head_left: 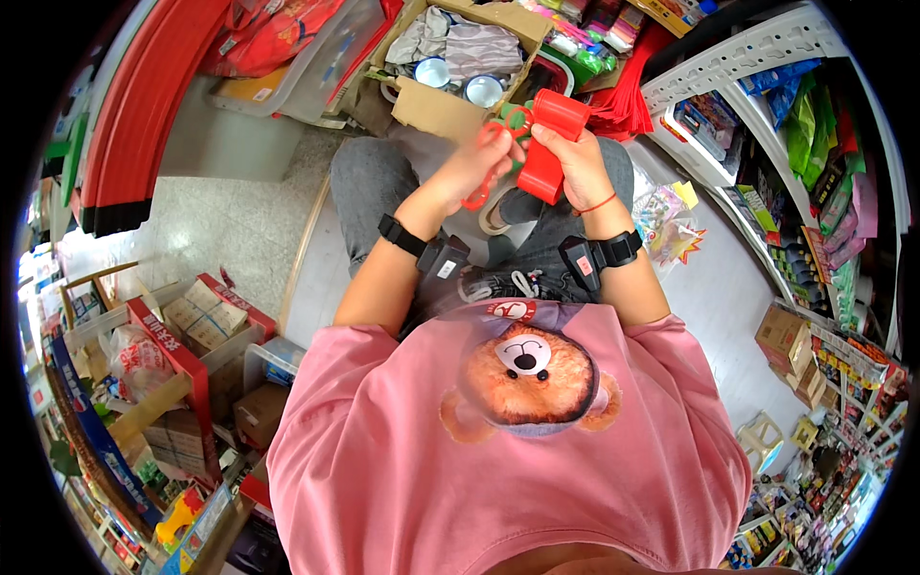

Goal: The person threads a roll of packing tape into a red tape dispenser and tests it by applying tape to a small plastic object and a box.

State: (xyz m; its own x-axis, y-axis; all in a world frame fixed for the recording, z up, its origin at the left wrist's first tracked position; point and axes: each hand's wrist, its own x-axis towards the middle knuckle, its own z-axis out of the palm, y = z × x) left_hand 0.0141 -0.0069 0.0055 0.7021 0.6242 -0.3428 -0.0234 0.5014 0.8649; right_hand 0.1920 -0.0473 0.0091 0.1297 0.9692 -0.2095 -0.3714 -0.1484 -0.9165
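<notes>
My right hand (572, 157) is closed around a glossy red piece (541, 172) with a wide rounded band at its upper end; its exact kind is unclear. Beside it, my left hand (479, 163) pinches a thin red looped piece (476, 198), smeared by motion. One loop shows above the fingers, close to the glossy piece, and another below them. Both hands are raised close together over my bent knees. A bit of green shows behind the upper loop.
An open cardboard box (441, 107) with white cups and grey wrapping stands ahead. To its left is a clear plastic bin (307, 67). Red strips (623, 105) lie at its right. Packed white shelves (743, 43) line the right side; clear packets (668, 216) lie on the floor.
</notes>
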